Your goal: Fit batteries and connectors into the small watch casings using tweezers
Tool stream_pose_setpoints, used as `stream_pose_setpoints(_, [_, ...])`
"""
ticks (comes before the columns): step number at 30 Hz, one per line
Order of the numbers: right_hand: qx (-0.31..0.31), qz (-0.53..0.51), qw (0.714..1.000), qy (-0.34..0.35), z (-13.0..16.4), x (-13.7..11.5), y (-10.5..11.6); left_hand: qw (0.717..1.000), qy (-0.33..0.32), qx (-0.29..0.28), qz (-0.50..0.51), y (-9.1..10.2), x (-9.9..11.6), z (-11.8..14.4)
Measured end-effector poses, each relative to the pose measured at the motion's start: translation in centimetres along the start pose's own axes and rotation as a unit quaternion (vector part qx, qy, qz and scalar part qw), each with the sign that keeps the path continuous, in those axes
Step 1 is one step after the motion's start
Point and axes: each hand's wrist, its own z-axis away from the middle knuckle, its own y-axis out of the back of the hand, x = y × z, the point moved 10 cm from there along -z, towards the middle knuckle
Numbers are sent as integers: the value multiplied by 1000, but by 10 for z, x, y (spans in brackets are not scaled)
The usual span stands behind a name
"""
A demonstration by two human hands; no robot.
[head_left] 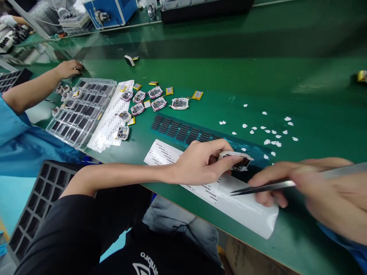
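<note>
My left hand (202,160) pinches a small white rounded case (236,159) on edge, between thumb and fingers. Dark parts show inside it. At the right, my right hand (312,187), partly blurred, grips metal tweezers (260,188), their tips pointing left over a white sheet (243,206). The tips are apart from the case. This sheet, printed with rows of small text, lies beneath both hands. Behind my left hand runs a blue translucent strip (258,149) bearing rows of black pads (177,130). Small white stickers (268,131) are scattered beyond it.
Several open cases with circuit boards (158,103) and yellow-edged batteries (197,95) lie left. Beyond are a clear compartment tray (110,84) and a co-worker's hand (69,69). A black compartment tray (40,198) stands lower left; a blue box (114,13) is at the back.
</note>
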Motion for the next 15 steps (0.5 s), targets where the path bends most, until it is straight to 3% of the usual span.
stream_pose_setpoints(1, [-54,-30,998,10,-4,-7,-15,1000,-2,4,-6,1,2,0])
stream_pose_setpoints(3, [-98,-71,992,45,-11,-20,-31,1000,-5,7,-13,2,4,0])
stream_pose_setpoints(8, [-91,-83,992,35,-13,-13,-34,1000,2,0,-19,2,2,0])
stream_pose_setpoints(15, [-150,-95,984,-21,-8,-7,-49,1000,13,16,-18,4,0,1])
